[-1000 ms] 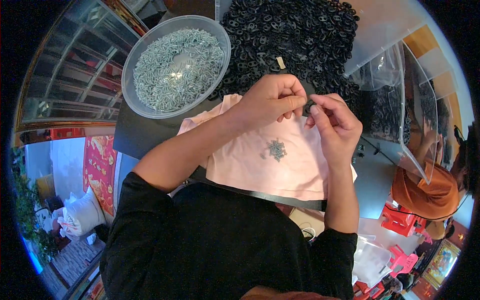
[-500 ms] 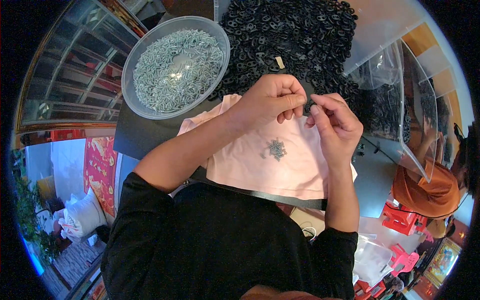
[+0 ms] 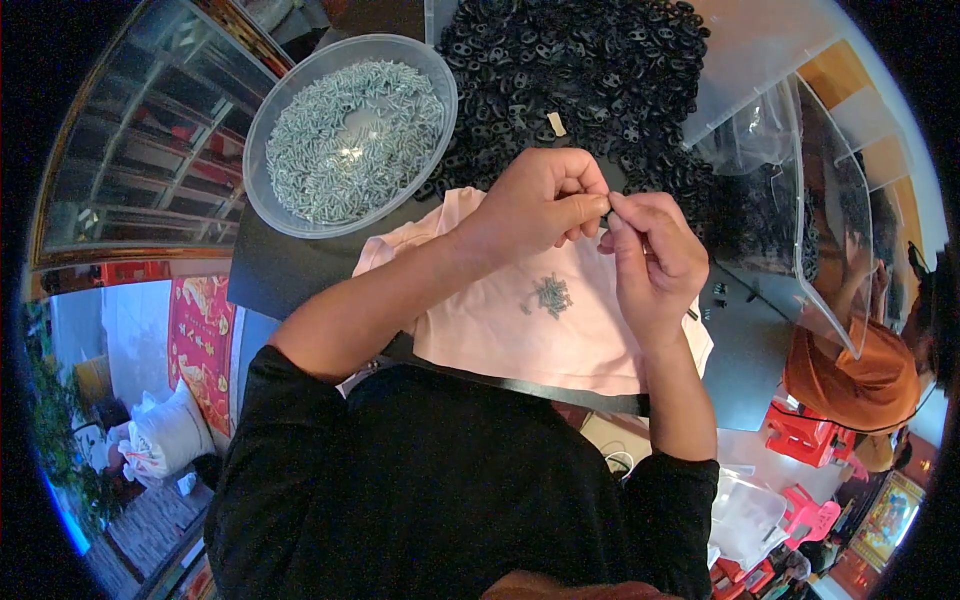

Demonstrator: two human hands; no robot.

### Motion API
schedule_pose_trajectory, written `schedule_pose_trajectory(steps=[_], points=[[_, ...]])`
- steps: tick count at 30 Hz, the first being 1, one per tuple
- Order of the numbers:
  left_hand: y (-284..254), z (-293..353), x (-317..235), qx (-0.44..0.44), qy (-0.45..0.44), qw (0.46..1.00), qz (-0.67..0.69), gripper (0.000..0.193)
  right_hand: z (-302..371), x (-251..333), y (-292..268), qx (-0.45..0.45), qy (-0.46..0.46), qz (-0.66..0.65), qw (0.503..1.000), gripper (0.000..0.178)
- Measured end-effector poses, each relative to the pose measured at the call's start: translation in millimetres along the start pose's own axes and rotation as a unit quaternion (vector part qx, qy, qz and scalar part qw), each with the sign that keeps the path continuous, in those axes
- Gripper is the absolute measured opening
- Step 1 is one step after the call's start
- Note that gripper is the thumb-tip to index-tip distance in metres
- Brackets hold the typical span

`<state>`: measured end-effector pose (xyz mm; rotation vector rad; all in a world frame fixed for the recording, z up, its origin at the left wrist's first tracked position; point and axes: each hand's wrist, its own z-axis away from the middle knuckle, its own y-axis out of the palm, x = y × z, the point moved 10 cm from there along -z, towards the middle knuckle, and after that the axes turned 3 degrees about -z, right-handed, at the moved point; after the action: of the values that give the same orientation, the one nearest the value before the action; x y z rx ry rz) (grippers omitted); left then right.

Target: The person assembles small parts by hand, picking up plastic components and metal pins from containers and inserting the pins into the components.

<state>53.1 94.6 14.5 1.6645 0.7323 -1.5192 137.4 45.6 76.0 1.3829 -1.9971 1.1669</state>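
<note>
My left hand is closed in a pinch over the upper part of a pale pink cloth. Against its fingertips come those of my right hand, also pinched. Whatever sits between the fingertips is too small and covered to name. Below the hands, a little heap of silvery screws lies on the cloth. Beyond them spreads a large mass of black oval plastic pieces with holes, with a small cream-coloured scrap on top.
A round clear tub full of silvery screws stands at the far left of the dark tabletop. Clear plastic bins rise at the right. Past them, a person in an orange-brown top sits near red stools.
My right hand has moved left, so its fingertips now meet those of my left hand. The left hand has barely shifted.
</note>
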Motion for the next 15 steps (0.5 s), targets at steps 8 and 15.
schedule_pose_trajectory(steps=[8, 15], points=[[-5, -6, 4, -0.009, 0.004, 0.996, 0.087, 0.012, 2, -33, -5, -0.045, 0.127, -0.193, 0.972, 0.017], [0, -5, 9, 0.006, -0.007, 0.996, 0.093, 0.012, 2, -38, -4, -0.04, 0.135, -0.219, 0.965, 0.014]])
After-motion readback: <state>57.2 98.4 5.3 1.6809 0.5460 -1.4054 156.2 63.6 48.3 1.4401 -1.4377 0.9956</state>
